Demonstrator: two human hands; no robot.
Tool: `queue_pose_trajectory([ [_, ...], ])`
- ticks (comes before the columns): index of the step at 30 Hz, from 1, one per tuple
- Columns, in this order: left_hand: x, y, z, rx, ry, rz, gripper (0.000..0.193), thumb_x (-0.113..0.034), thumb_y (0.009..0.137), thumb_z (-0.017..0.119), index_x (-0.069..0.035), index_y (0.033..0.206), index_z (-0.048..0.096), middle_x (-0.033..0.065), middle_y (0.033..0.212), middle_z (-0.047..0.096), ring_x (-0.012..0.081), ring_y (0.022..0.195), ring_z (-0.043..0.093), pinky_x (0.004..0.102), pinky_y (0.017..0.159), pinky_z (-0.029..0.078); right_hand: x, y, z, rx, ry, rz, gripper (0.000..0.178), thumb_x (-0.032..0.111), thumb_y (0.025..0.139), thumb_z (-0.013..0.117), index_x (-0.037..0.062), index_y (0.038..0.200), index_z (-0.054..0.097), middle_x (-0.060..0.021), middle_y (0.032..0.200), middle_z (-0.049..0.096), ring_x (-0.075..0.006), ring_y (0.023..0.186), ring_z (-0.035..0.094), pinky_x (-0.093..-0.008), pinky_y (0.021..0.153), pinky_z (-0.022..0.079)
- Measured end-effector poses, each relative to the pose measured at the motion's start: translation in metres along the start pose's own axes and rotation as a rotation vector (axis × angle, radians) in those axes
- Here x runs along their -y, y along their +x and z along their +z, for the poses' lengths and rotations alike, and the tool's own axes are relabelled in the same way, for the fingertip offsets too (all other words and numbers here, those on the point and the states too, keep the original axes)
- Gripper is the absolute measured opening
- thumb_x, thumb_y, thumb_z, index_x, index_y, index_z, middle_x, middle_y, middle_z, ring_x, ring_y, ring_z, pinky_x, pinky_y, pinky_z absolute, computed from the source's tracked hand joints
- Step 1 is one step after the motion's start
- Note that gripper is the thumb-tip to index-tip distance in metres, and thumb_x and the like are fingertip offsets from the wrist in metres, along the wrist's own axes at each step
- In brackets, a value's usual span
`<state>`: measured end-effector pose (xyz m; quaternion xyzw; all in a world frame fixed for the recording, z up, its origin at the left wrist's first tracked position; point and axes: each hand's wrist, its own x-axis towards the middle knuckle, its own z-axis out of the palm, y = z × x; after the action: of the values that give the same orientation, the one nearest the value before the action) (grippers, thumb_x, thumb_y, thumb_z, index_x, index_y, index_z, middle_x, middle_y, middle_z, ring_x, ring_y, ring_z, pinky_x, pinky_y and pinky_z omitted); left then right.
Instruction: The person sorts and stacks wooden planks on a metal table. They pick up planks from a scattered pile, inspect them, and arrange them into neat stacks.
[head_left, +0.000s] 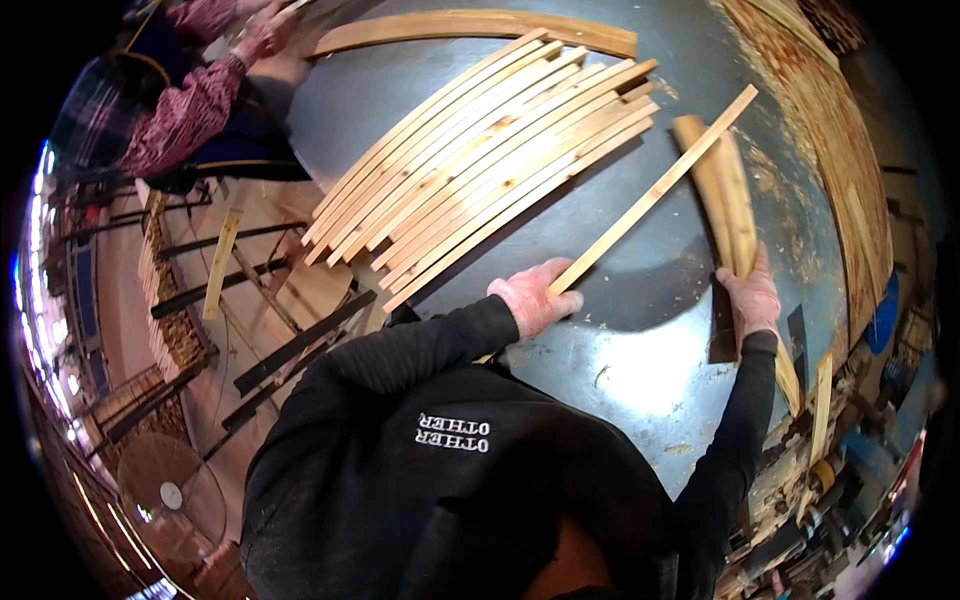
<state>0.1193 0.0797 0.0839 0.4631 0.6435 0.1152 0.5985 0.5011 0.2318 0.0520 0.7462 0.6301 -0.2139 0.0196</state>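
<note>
My left hand, in a pale glove, is closed around the near end of a narrow wooden strip. The strip slants away to the right, and its far part crosses over a wider wooden board. My right hand, also gloved, grips the near part of that board, which slightly curves and passes under the palm. Whether it is one board or several pieces together, I cannot tell. To the left, a row of pale wooden strips lies side by side on the grey metal table.
A long board lies along the table's far edge. A co-worker's gloved hand and checked sleeve are at the far left. Stacked wood sheets stand along the right side. Dark metal bars and a round fan are left of me.
</note>
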Motion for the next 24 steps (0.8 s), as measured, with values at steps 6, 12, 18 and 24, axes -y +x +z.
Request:
queue_pose_trajectory([
  [6, 0.044, 0.023, -0.007, -0.037, 0.281, 0.007, 0.059, -0.053, 0.087, 0.054, -0.012, 0.13, 0.052, 0.0169, 0.12, 0.063, 0.0354, 0.113, 0.059, 0.0454, 0.092, 0.045, -0.016, -0.014, 0.044, 0.139, 0.871, 0.205, 0.07, 0.013, 0.083, 0.073, 0.0004, 0.141, 0.037, -0.0093, 0.1, 0.066, -0.0177, 0.081, 0.065, -0.0299, 0.069, 0.054],
  [12, 0.027, 0.032, -0.009, -0.004, 0.379, -0.072, 0.057, -0.049, 0.091, 0.051, -0.004, 0.125, 0.053, 0.0224, 0.115, 0.065, 0.0362, 0.109, 0.062, 0.0472, 0.092, 0.048, 0.066, -0.055, 0.113, -0.023, 0.633, 0.154, 0.072, 0.043, 0.083, 0.069, -0.0043, 0.133, 0.048, -0.0214, 0.109, 0.065, -0.036, 0.101, 0.063, -0.0375, 0.091, 0.048],
  [18, 0.055, 0.022, -0.031, -0.054, 0.381, 0.02, 0.07, -0.059, 0.087, 0.053, -0.008, 0.134, 0.051, 0.0238, 0.127, 0.056, 0.0378, 0.119, 0.055, 0.0457, 0.097, 0.045, 0.176, -0.092, 0.08, 0.03, 0.295, 0.133, 0.066, 0.059, 0.098, 0.041, 0.0005, 0.085, 0.067, -0.022, 0.08, 0.065, -0.0373, 0.074, 0.065, -0.0427, 0.066, 0.051],
  [24, 0.05, 0.018, -0.022, -0.108, 0.508, -0.06, 0.089, -0.044, 0.079, 0.07, -0.01, 0.149, 0.028, 0.0246, 0.134, 0.053, 0.0384, 0.122, 0.055, 0.0458, 0.101, 0.044, 0.223, -0.105, 0.127, -0.097, 0.332, -0.01, 0.075, 0.066, 0.092, 0.043, 0.0005, 0.123, 0.059, -0.0289, 0.107, 0.064, -0.043, 0.098, 0.063, -0.0493, 0.089, 0.049],
])
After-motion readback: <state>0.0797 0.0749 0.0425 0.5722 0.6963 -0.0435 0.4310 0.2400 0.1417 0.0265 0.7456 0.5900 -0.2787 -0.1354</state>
